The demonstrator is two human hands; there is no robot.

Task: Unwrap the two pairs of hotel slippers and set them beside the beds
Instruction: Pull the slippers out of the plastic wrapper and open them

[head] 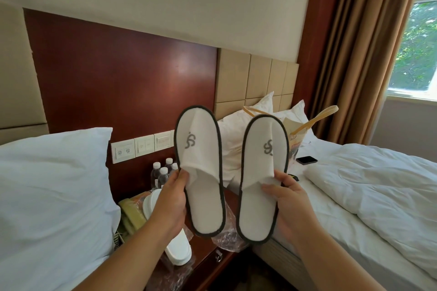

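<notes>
I hold one unwrapped white slipper with dark trim and a grey logo in each hand, toes up, above the nightstand. My left hand (pixel 171 198) grips the left slipper (pixel 199 149) at its left edge. My right hand (pixel 292 203) pinches the right slipper (pixel 262 168) at its right edge. A second pair of white slippers (pixel 176 247) lies sole-up in clear plastic on the nightstand (pixel 210 264), partly hidden by my left forearm. Crumpled empty plastic wrap (pixel 228 240) lies below the held slippers.
A bed with a white pillow (pixel 52 191) is on the left, and a bed with a rumpled duvet (pixel 369 191) on the right. Several water bottles (pixel 163 172) and a green phone (pixel 131 217) stand on the nightstand. A black phone (pixel 307 160) and a bag (pixel 299 134) lie on the right bed.
</notes>
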